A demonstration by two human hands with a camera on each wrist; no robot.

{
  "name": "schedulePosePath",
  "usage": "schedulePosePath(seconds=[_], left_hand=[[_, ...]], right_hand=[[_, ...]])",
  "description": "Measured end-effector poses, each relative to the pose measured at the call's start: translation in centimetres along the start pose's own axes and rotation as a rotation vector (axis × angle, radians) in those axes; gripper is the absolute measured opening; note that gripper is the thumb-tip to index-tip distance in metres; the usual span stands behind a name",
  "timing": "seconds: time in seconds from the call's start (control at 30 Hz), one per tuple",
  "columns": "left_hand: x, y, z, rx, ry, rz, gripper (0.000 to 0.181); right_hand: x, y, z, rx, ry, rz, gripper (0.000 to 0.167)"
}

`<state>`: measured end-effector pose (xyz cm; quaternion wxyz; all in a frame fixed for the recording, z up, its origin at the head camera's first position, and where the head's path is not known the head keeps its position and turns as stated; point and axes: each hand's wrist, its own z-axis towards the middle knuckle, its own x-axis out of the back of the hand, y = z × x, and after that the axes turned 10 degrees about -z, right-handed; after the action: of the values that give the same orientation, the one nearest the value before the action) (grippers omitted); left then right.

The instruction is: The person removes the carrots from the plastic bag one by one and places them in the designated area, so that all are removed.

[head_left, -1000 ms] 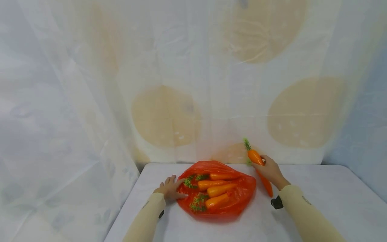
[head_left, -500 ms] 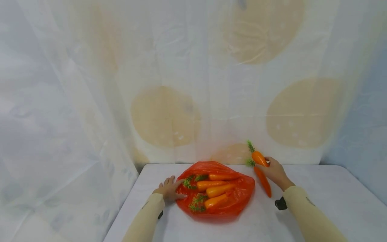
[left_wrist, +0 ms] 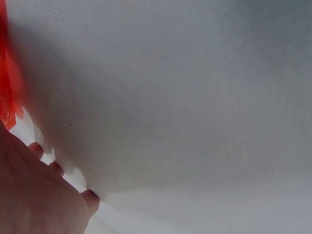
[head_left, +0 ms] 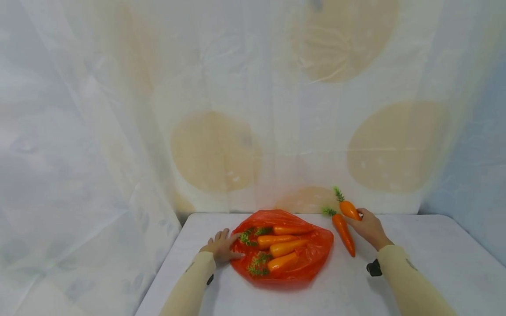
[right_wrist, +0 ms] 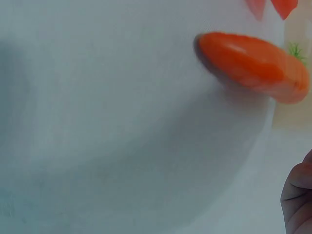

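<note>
A red plastic bag (head_left: pixel 320 252) lies on the table with several orange carrots (head_left: pixel 285 248) with green tops on it or in it. My left hand (head_left: pixel 222 248) rests at the bag's left edge, fingers spread. To the right of the bag, my right hand (head_left: pixel 369 228) grips a carrot (head_left: pixel 349 210) near the table's back edge. Just left of it a loose carrot (head_left: pixel 344 235) lies on the table; the right wrist view shows this carrot (right_wrist: pixel 253 66) beside the curled fingers of my hand (right_wrist: pixel 298 195). In the left wrist view, fingertips of my hand (left_wrist: pixel 44 190) touch the white surface.
The white table (head_left: pixel 419 245) has its back edge against a pale curtain (head_left: pixel 276 131) with tan circles. Curtains also stand at the left and right sides. White table surface shows in front of the bag and to the right of my right hand.
My right hand has moved right with its carrot, away from the loose carrot, which now shows more fully on the table. My left hand and the bag have hardly moved.
</note>
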<state>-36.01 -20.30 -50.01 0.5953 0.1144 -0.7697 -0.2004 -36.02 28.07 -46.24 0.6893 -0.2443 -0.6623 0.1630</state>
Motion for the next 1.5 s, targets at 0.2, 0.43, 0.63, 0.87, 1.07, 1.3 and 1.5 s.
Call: schedulePosePath(seconds=[0.2, 0.43, 0.63, 0.87, 1.07, 1.3, 1.5], left_hand=[[0.0, 0.0, 0.0, -0.001, 0.002, -0.009, 0.084], [0.0, -0.2, 0.0, -0.006, 0.006, -0.001, 0.084], [0.1, -0.1, 0.1, 0.005, 0.003, 0.002, 0.085], [0.2, -0.1, 0.2, -0.008, 0.002, 0.007, 0.084], [0.0, -0.1, 0.0, 0.006, -0.001, -0.009, 0.084], [0.0, 0.2, -0.3, 0.006, 0.002, 0.007, 0.083], [0.4, 0.4, -0.5, -0.007, -0.002, 0.008, 0.083]], right_hand=[[0.2, 1.0, -0.1, -0.013, 0.003, -0.006, 0.079], [-0.2, 1.7, -0.2, -0.021, -0.003, -0.02, 0.078], [-0.6, 2.2, -0.1, -0.052, -0.019, -0.02, 0.08], [-1.0, 2.7, 0.0, -0.094, -0.055, 0.009, 0.087], [-1.5, 3.4, -0.1, -0.126, -0.076, 0.012, 0.094], [-1.2, 3.7, -0.2, -0.132, -0.077, -0.009, 0.09], [-1.4, 3.9, 0.1, -0.118, -0.108, -0.042, 0.087]])
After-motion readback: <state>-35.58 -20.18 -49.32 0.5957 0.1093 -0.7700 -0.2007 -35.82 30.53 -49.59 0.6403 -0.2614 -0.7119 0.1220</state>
